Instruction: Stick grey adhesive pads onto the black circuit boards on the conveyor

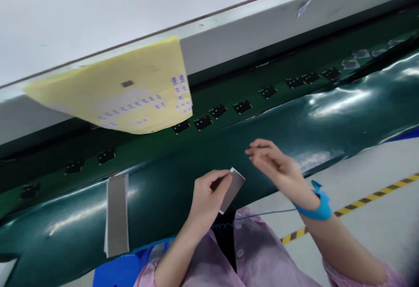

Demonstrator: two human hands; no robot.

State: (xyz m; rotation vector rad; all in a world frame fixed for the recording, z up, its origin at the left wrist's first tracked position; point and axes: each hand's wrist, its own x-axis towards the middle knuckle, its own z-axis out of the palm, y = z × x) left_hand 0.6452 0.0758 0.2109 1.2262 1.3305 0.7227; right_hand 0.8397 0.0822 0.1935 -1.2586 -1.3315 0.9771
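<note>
My left hand (209,195) is pinched shut on a small grey sheet with white edges (235,186), held tilted over the front of the green bench mat (147,199). To its right, my right hand (278,167) is raised over the mat with its fingers stretched out and loosely apart; nothing shows between them. A blue wrist strap (316,206) with a cord circles my right wrist. Left of my hands, a long stack of grey strips with white edges (118,217) lies on the mat.
Several small black circuit boards (242,107) lie in a row along the green surface behind the mat's raised edge. A yellow sheet with blue marks (140,95) hangs from the white shelf (222,29). Clear bags (350,63) lie far right; a blue object (114,271) is below.
</note>
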